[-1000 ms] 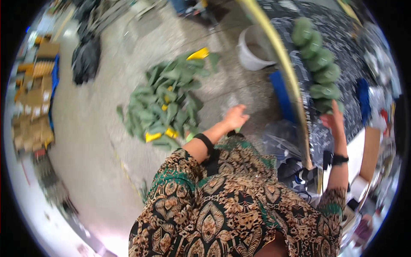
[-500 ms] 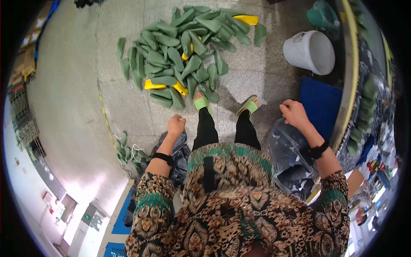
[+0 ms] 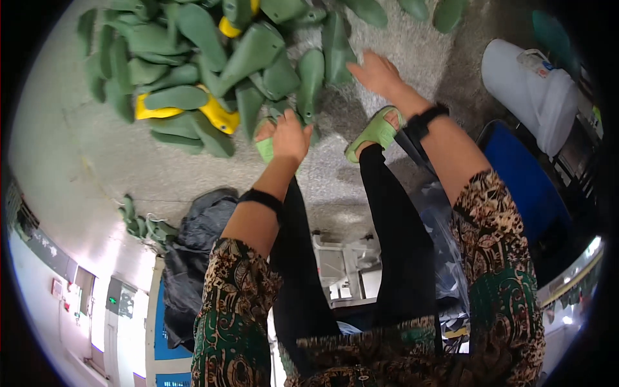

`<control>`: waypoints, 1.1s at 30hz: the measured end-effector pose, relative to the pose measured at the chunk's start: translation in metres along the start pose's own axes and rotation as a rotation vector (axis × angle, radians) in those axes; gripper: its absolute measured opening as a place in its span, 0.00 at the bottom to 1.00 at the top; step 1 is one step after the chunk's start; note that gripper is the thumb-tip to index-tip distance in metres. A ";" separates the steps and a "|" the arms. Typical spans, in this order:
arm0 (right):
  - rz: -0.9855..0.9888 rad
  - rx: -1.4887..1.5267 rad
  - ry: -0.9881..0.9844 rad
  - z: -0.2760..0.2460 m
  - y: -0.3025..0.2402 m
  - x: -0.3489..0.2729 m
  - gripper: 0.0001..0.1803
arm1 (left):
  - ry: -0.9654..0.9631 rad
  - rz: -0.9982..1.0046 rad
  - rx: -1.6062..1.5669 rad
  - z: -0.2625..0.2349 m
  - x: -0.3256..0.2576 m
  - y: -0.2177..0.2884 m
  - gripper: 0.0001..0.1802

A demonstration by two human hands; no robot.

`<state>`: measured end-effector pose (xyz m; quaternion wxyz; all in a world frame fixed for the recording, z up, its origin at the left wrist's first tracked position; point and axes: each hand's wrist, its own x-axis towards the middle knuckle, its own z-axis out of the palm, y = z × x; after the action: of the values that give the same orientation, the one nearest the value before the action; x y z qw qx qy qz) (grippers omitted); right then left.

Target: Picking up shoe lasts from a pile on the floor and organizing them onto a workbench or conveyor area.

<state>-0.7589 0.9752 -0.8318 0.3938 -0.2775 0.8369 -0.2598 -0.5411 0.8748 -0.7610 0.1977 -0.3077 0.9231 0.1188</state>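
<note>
Green shoe lasts [image 3: 193,71] lie heaped on the grey floor [image 3: 84,174] ahead of the feet, w/ a couple of yellow lasts [image 3: 216,115] mixed in at the near edge.

L hand [image 3: 289,135] sits at the near rim of the heap, just over the left green sandal [image 3: 265,147]. Fingers curled downward, loosely closed; can't tell if they have hold of a last or only touch one, since the palm side is hidden.

R hand [image 3: 380,74] is further out, fingers spread & flat, open, holding nothing, tips at or just beside an upright green last [image 3: 335,55]. Black wristbands on both wrists.

Risks, as judged:
- Heap is loose & lasts lie crosswise. Pulling one from the near edge could let neighbours slide onto the toes; sandals are open-toed.
- Person bent well fwd over the pile, both arms out. Weight ahead of the feet, so a last rolling underfoot could cost balance.
- L-hand hold looks partial; a smooth last may slip out if lifted by one end.
- White bucket [image 3: 535,90] & blue crate [image 3: 522,187] stand close on the R side; dark bag [image 3: 193,258] & a small clump of green lasts [image 3: 142,222] on the L. Little room to step back.
</note>
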 end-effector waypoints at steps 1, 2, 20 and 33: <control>0.002 0.075 -0.025 0.011 0.001 0.020 0.33 | -0.045 -0.134 -0.060 0.021 0.013 0.010 0.22; -0.065 0.097 0.064 0.023 0.020 0.047 0.35 | -0.085 -0.254 -0.131 0.042 0.031 0.028 0.23; 0.508 0.661 -0.247 -0.060 0.032 -0.129 0.37 | -0.714 -0.586 -0.883 -0.123 0.023 0.107 0.25; 0.102 1.171 -0.182 -0.328 -0.020 -0.347 0.39 | -0.584 -0.348 -0.828 -0.333 -0.107 0.296 0.14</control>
<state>-0.8312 1.2638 -0.4587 0.5634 0.0052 0.5297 -0.6340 -0.7420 1.0491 -0.3874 0.3250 -0.4626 0.6411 0.5190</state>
